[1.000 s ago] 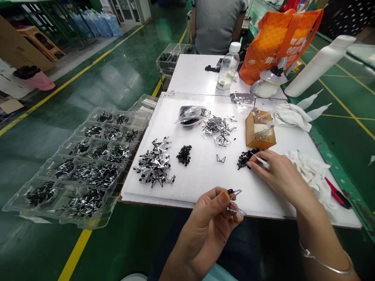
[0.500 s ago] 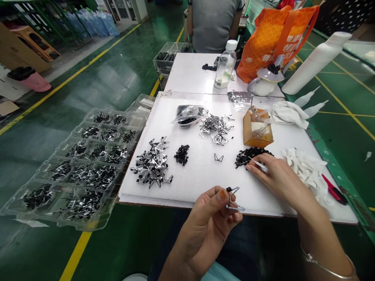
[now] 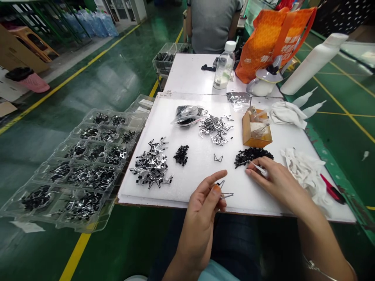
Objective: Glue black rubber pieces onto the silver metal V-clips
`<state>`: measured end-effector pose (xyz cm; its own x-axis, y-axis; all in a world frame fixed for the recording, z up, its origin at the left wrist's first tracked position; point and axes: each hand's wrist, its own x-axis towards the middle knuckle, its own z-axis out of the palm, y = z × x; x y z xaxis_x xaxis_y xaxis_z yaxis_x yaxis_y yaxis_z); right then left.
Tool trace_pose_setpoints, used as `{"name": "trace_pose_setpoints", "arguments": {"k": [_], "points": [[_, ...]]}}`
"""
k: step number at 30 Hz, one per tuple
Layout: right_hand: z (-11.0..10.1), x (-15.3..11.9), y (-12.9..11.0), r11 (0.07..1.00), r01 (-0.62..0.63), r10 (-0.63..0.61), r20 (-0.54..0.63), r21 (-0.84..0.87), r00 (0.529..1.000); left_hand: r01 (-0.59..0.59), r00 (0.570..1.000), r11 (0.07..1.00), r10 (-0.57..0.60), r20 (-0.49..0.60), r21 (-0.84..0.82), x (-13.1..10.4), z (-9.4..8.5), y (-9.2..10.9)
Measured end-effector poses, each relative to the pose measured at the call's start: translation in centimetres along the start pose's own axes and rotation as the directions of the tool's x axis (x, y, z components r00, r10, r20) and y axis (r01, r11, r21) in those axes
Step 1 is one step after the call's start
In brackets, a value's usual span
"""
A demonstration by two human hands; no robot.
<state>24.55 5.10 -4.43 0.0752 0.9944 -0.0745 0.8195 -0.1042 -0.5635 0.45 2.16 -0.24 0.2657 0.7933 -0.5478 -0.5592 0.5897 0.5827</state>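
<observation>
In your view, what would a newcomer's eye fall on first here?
Probably the bright orange bag, standing at the far right of the white table. Nearer, the left hand holds a thin metal piece, and the right hand a white pointed tool beside a pile of black pieces. Beyond the table's left edge, clear compartmented trays hold small parts.
</observation>
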Motion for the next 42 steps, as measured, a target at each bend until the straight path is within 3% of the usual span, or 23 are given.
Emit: {"name": "trace_pose_setpoints", "arguments": {"k": [5, 8, 11, 13, 18, 23, 27, 31, 35, 42], "points": [[0.2, 0.0, -0.7, 0.994, -0.042, 0.049, -0.079, 0.097, 0.996, -0.065, 0.998, 0.993, 0.064, 0.013, 0.099, -0.1, -0.1, -0.2], [0.2, 0.1, -0.8, 0.977, -0.067, 0.109, -0.202, 0.204, 0.973, -0.097, 0.995, 0.989, 0.097, 0.013, 0.112, -0.2, -0.2, -0.2], [0.3, -0.1, -1.0, 0.926, -0.058, 0.191, -0.333, 0.372, 0.923, -0.123, 0.992, 0.988, 0.123, 0.002, 0.098, -0.1, -0.2, -0.2], [0.4, -0.5, -1.4, 0.856, -0.033, 0.237, -0.335, 0.515, 0.912, -0.137, 0.990, 0.986, 0.138, -0.001, 0.098, 0.0, -0.2, -0.2], [0.9, -2.6, -3.6, 0.614, -0.044, 0.266, -0.154, 0.788, 0.952, -0.139, 0.990, 0.980, 0.139, 0.013, 0.144, -0.1, -0.2, -0.2], [1.3, -4.9, -5.8, 0.099, -0.130, 0.140, 0.115, 0.987, 0.983, -0.172, 0.985, 0.973, 0.174, -0.002, 0.154, -0.3, -0.1, -0.3], [1.6, -5.8, -6.7, -0.064, -0.142, 0.052, 0.146, 0.988, 0.988, -0.245, 0.967, 0.950, 0.254, -0.021, 0.195, -0.3, 0.0, -0.6], [2.0, -6.2, -7.0, -0.112, -0.163, 0.035, 0.168, 0.980, 0.985, -0.287, 0.948, 0.932, 0.310, -0.077, 0.222, -0.8, 0.6, -0.7], [2.2, -6.6, -7.2, -0.094, -0.162, 0.062, 0.168, 0.982, 0.984, -0.335, 0.902, 0.901, 0.391, -0.181, 0.275, -1.6, 1.4, -0.7], [2.8, -7.3, -7.2, -0.018, -0.144, 0.218, 0.144, 0.989, 0.965, -0.375, 0.883, 0.873, 0.439, -0.167, 0.311, -2.0, 1.5, -1.2]]}}
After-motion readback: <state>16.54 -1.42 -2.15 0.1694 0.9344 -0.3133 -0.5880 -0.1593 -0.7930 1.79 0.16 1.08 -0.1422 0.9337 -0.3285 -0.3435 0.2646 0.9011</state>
